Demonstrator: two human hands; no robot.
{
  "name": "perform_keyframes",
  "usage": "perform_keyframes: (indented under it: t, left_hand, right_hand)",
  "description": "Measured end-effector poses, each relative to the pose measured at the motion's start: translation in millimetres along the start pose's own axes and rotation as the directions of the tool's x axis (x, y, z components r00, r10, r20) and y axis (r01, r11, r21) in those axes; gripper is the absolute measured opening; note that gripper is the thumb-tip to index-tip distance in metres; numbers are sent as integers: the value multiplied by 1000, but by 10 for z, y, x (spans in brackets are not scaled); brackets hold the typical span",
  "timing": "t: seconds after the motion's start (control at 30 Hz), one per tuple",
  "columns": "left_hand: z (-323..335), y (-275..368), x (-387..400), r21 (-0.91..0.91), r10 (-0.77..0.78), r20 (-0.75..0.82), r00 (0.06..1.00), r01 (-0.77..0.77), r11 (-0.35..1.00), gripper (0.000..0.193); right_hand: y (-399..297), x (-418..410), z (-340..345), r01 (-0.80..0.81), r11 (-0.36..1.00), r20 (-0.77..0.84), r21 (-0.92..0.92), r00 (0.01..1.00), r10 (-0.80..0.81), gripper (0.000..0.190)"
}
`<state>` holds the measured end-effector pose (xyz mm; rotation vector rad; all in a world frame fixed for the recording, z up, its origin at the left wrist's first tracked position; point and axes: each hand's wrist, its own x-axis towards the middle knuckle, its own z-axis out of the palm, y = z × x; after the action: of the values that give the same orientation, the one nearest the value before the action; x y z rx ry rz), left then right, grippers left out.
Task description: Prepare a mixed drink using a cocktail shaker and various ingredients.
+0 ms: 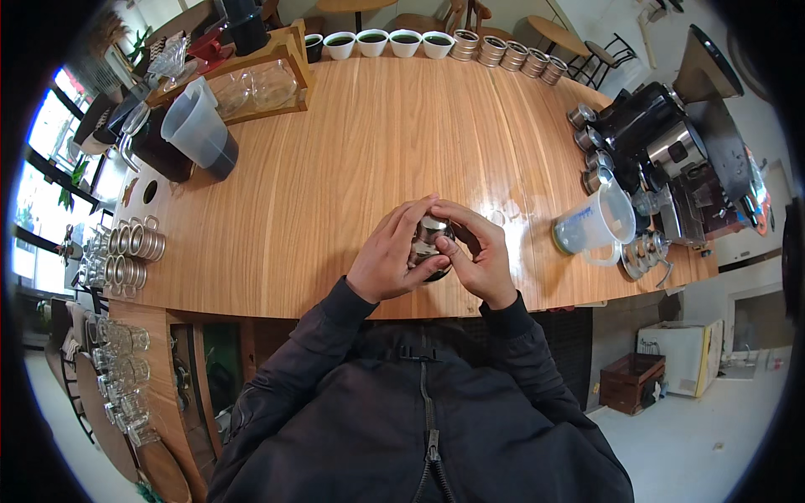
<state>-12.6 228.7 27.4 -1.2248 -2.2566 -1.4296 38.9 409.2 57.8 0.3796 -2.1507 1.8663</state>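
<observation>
Both hands are wrapped around a shiny metal vessel [431, 234] near the front edge of the wooden counter [352, 170]. My left hand [393, 251] cups its left side, with the thumb laid across its lower part. My right hand [476, 251] holds its right side, the thumb pressed on the metal and the fingers curved over the top. The fingertips of the two hands meet at the far side. The palms hide much of the vessel, so its exact kind cannot be told.
A translucent plastic pitcher [588, 220] stands to the right, near a black machine [648, 122]. Another pitcher [200, 126] with dark liquid is at the left, before a wooden rack [305, 75]. White cups [373, 47] and metal cups [492, 51] line the far edge; metal mugs [148, 242] stand left.
</observation>
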Motion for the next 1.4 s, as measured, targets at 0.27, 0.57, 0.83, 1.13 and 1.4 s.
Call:
perform_keyframes:
  t: [0.27, 0.57, 0.83, 1.13, 1.4]
  left_hand:
    - [10, 35, -63, -136, -19, -13, 1000, 17, 991, 88]
    - [10, 57, -79, -148, -14, -67, 998, 4, 989, 90]
    - [154, -139, -176, -306, -109, 2, 994, 104, 946, 89]
    - [340, -215, -268, -423, -145, -133, 980, 76, 903, 82]
    - [471, -110, -351, -105, -190, -238, 953, 169, 980, 94]
  right_hand:
    - [-21, -52, -8, 47, 998, 7, -42, 999, -47, 32]
    - [-35, -78, -33, 93, 990, 38, -107, 995, -89, 32]
    - [35, -105, -81, 11, 997, 70, 75, 997, -16, 35]
    - [84, -74, -86, 29, 999, 119, 35, 992, -33, 35]
    - [201, -41, -139, 26, 992, 203, 120, 978, -50, 29]
